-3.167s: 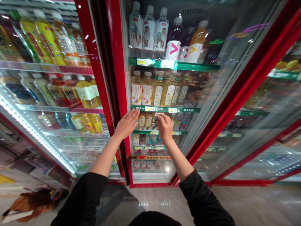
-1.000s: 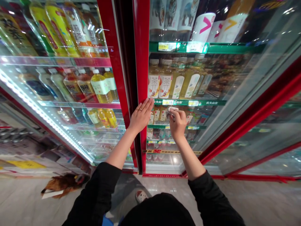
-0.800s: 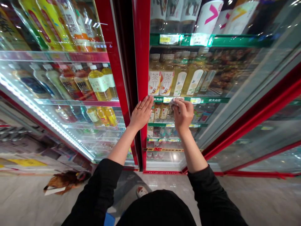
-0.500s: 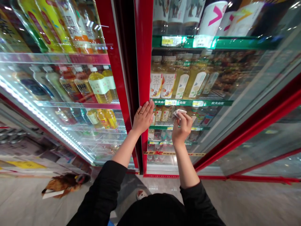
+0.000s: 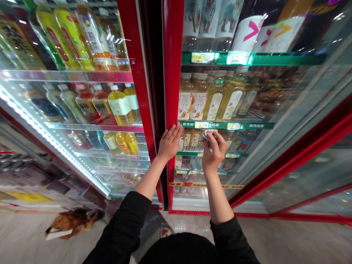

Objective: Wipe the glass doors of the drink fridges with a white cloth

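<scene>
My left hand (image 5: 169,142) lies flat against the red door frame (image 5: 172,73), fingers stretched out and a ring on one of them. To its right, my right hand (image 5: 215,148) is closed around a crumpled whitish cloth (image 5: 209,134), which sits at the glass in front of the fridge shelves. Behind the glass stand tea bottles (image 5: 198,99) on a shelf with a green edge strip (image 5: 255,125). Smaller bottles on the shelf below are partly covered by my right hand.
A second fridge on the left holds several drink bottles (image 5: 119,104) behind glass. Another red frame bar (image 5: 297,156) slants across the right. On the floor at lower left lies a brown furry thing (image 5: 68,223), beside stacked goods (image 5: 30,176).
The whole view has shifted slightly, so the shelves appear a little lower. My left hand stays on the frame; my right hand still grips the cloth at nearly the same spot.
</scene>
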Demonstrator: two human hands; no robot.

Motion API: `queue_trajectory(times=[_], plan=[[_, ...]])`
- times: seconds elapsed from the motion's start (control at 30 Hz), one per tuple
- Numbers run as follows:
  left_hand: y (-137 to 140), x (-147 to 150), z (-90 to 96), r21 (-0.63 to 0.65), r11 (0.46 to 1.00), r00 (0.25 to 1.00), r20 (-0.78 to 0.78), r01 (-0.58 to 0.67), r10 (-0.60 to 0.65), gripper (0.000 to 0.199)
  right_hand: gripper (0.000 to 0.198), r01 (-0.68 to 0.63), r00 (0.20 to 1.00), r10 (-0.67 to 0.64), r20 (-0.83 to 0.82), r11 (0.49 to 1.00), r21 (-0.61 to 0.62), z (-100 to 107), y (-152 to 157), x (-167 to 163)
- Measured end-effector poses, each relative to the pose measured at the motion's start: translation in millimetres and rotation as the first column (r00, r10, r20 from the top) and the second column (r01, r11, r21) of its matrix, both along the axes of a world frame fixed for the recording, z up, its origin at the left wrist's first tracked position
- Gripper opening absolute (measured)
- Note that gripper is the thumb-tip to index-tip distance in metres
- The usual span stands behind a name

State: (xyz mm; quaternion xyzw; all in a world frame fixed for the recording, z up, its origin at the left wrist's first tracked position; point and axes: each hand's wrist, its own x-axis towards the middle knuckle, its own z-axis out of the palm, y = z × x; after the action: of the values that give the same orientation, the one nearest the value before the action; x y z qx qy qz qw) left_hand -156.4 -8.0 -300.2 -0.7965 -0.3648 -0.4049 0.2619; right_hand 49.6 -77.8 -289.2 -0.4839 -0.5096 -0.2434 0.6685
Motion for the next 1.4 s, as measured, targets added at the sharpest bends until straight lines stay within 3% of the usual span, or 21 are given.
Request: queue_trajectory(times=[0.1,0.17,0.27,0.37,0.47,0.6,0.73,0.87,1.0,1.07,1.2,1.3,1.4], plan=[[-2.6,2.9,-3.2,0.008,1.0,0.999,0.049,-0.019,0.019,0.08,0.036,-0.027,1.0,0.027,0.004,0.998,-0.059,-20.5,-9.4,-19.2],[-4.1,5.9,-5.6,-0.005,1.0,0.994,0.104,-0.017,0.017,0.08,0.043,-0.081,0.995,0.087,0.042,0.988,-0.132,-23.6,-14.0,-35.4],[-4.7,9.4,-8.3,-0.052,0.999,0.985,0.174,0.013,-0.003,0.079,0.048,-0.191,0.952,0.242,0.187,0.948,-0.256,-10.6,-12.8,-49.6],[-3.9,9.9,-9.3,-0.05,0.998,0.983,0.18,0.042,-0.032,0.079,0.051,-0.177,0.911,0.278,0.304,0.931,-0.32,7.6,-5.0,-44.2],[-3.5,8.2,-9.5,-0.003,0.999,0.985,0.169,0.036,-0.035,0.078,0.055,-0.119,0.923,0.198,0.33,0.962,-0.246,9.9,-0.9,-30.7],[-4.4,4.4,-10.3,-0.006,1.0,0.992,0.124,0.011,-0.01,0.072,0.063,-0.05,0.968,0.078,0.238,0.991,-0.122,-16.3,-6.5,-33.0],[-3.2,-1.3,-10.8,-0.059,0.998,0.998,0.063,-0.009,0.012,0.059,0.072,-0.045,0.969,0.094,0.227,0.976,-0.213,-35.3,-8.0,-57.1],[0.7,-6.6,-11.5,0.018,0.999,0.994,0.096,0.051,-0.052,0.058,0.069,-0.125,0.903,0.204,0.378,0.967,-0.222,-14.3,3.0,-61.4],[1.7,-8.1,-10.9,0.068,0.994,0.99,0.109,0.08,-0.087,0.073,0.069,-0.146,0.834,0.239,0.497,0.965,-0.22,13.0,6.1,-40.7],[0.6,-7.5,-9.4,0.085,0.992,0.988,0.119,0.09,-0.1,0.081,0.075,-0.096,0.872,0.172,0.459,0.978,-0.183,12.6,2.0,-33.6],[-2.4,-5.8,-6.1,0.088,0.99,0.982,0.141,0.11,-0.122,0.087,0.083,-0.041,0.919,0.1,0.381,0.986,-0.159,-9.8,-5.5,-38.5],[-4.0,-6.1,-5.0,0.074,0.99,0.98,0.15,0.119,-0.129,0.087,0.083,-0.101,0.888,0.18,0.423,0.974,-0.203,-15.7,-3.6,-47.7],[-5.1,-8.0,-4.5,0.053,0.991,0.981,0.147,0.124,-0.13,0.083,0.082,-0.18,0.803,0.285,0.524,0.953,-0.243,1.0,1.9,-46.3]])
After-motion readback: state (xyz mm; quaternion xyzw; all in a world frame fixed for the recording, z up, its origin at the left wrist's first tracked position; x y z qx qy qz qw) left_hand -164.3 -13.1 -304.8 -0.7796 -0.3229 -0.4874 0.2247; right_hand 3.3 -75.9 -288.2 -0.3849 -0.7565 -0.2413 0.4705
